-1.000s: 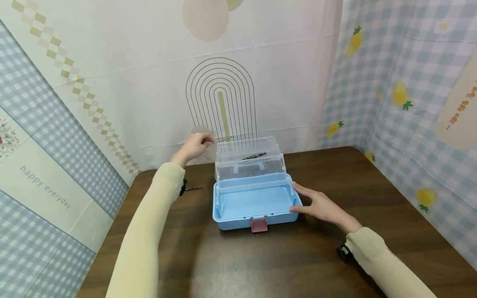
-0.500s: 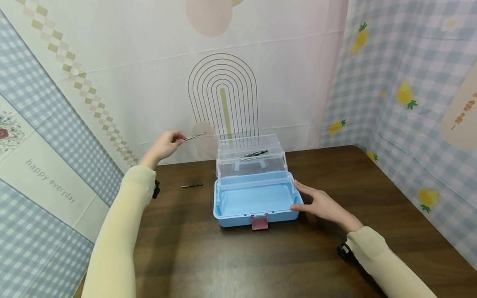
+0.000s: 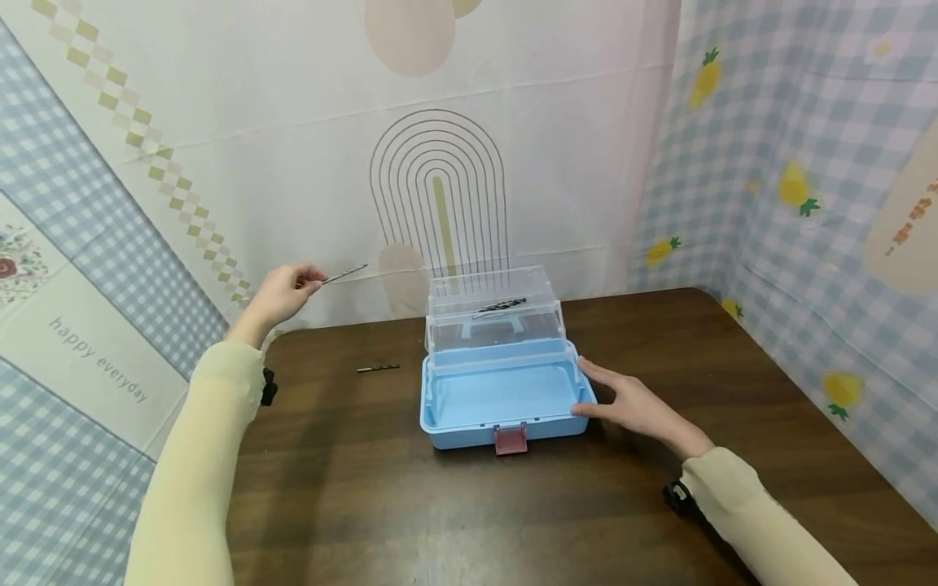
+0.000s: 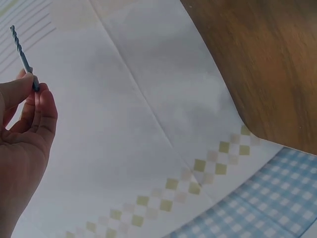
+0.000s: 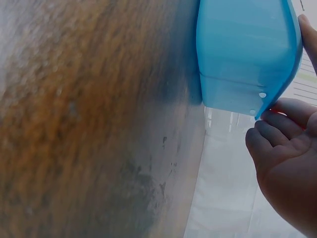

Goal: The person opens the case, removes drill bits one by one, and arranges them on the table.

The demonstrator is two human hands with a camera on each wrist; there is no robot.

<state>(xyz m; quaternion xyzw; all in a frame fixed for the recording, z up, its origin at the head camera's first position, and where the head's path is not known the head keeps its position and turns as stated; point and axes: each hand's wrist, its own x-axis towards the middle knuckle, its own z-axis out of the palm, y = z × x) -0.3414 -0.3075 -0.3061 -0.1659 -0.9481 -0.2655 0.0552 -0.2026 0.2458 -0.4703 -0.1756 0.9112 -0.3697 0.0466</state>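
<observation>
In the head view my left hand [image 3: 284,291] is raised past the table's back left edge, pinching a thin drill bit [image 3: 344,273] by one end. The spiral end of this bit points up and away in the left wrist view. My right hand [image 3: 628,404] grips the right end of a light blue toolbox [image 3: 506,431], thumb on the front rim and fingers farther back. The right wrist view shows its fingers [image 5: 277,130] curled at the box rim. Several drill bits [image 3: 501,307] lie in the clear raised tray [image 3: 494,325] of the opened box.
Another drill bit [image 3: 378,368] lies on the dark wooden table [image 3: 469,521], left of the toolbox. The box's pink latch [image 3: 510,439] hangs at its front. A patterned cloth [image 3: 572,163] hangs behind the table and along both sides.
My left hand has moved left, away from the clear tray, carrying the drill bit. The bit on the table now shows in full. My right hand stays at the toolbox.
</observation>
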